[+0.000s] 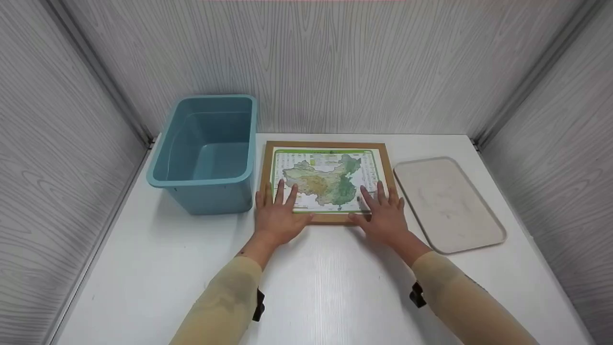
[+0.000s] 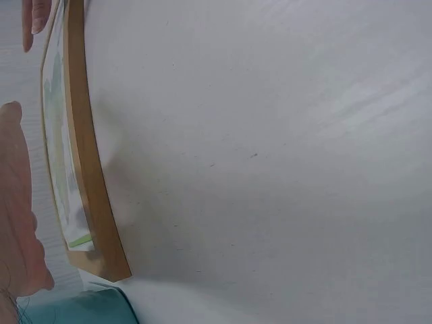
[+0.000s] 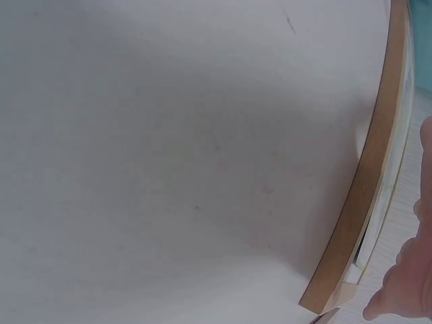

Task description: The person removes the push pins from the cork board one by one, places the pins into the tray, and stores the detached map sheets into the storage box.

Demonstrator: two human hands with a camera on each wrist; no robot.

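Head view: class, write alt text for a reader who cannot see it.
Both hands, left hand and right hand, rest flat on a wood-framed map puzzle on a white table. A teal bin sits left, a beige tray right.

Wood, plastic and printed paper.
Matt wooden frame (image 1: pixel 327 145) around a glossy map (image 1: pixel 323 179); smooth plastic bin (image 1: pixel 206 148); matt speckled tray (image 1: pixel 448 203); wood-grain table (image 1: pixel 316 282).

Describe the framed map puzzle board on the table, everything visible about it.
The map board is a flat rectangle with a brown, wood-looking frame around a printed map in greens and yellows, edged by a green border and small print. It lies flat on the white table, between the blue bin and the beige tray. The left hand and right hand rest with straight fingers on its near edge, one toward each near corner.
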